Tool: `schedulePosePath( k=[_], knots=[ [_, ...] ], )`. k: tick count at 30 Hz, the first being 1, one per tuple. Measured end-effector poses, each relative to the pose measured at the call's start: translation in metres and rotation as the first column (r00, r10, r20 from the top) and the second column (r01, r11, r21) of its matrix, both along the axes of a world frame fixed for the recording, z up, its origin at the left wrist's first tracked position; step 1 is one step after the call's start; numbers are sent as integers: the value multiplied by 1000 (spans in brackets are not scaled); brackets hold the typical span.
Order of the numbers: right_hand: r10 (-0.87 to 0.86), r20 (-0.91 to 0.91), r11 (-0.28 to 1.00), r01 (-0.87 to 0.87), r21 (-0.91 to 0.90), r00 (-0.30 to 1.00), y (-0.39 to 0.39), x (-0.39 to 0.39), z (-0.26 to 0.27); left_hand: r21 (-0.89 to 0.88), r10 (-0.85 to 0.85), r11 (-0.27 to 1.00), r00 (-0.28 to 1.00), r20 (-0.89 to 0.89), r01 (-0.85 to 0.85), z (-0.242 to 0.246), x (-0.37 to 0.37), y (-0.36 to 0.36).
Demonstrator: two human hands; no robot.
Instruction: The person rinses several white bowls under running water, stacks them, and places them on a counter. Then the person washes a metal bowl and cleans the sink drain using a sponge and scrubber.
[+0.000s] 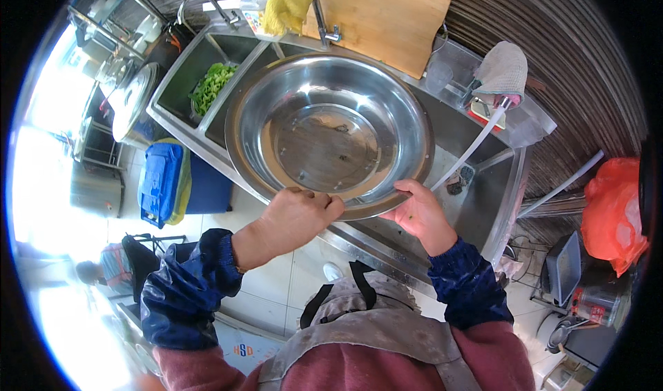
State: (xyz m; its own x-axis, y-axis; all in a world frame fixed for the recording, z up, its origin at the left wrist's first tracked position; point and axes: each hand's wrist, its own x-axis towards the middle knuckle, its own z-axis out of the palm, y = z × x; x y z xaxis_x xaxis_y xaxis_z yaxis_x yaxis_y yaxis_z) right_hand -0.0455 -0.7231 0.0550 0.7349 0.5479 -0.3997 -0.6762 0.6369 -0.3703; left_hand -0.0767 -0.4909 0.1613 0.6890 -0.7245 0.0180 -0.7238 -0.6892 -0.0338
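A large stainless steel basin (326,147) spans the middle of the steel sink (497,204), seen from above. Shallow water with a few small bits appears to lie on its bottom. On the near rim, my left hand (298,217) grips with its fingers curled over the edge. My right hand (420,212) holds the rim further right, thumb on top and palm turned up, with a small green speck on the palm. Leafy greens (212,86) lie in the sink's left compartment. A white hose (469,150) runs down into the right compartment beside the basin.
A wooden cutting board (380,18) leans at the back, next to a yellow cloth (290,5) and a pump bottle (252,13). A grey cloth (502,70) covers the right tap. At left stands a blue bin (163,179); a red plastic bag (614,210) hangs at right.
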Motion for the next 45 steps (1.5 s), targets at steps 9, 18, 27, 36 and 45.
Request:
schedulePosePath(
  k=[9,18,27,36,45],
  knots=[
    [-50,-57,986,40,-160,997,41,-23,-32,-751,620,424,767,-166,-506,-42,-85,64],
    [195,72,874,-140,-466,978,122,-34,-10,-604,636,-708,42,-771,-367,-136,-172,135],
    [611,578,737,-123,-664,541,212,-2,-46,-173,54,-967,507,-860,-189,-169,-223,203],
    [966,67,239,766,-597,-249,170,-33,-127,-116,121,-960,-5,-993,-255,-292,-316,234],
    [958,86,265,728,-633,-274,178,-33,-122,125,-153,-834,9,-988,-537,-430,-274,164]
  ],
)
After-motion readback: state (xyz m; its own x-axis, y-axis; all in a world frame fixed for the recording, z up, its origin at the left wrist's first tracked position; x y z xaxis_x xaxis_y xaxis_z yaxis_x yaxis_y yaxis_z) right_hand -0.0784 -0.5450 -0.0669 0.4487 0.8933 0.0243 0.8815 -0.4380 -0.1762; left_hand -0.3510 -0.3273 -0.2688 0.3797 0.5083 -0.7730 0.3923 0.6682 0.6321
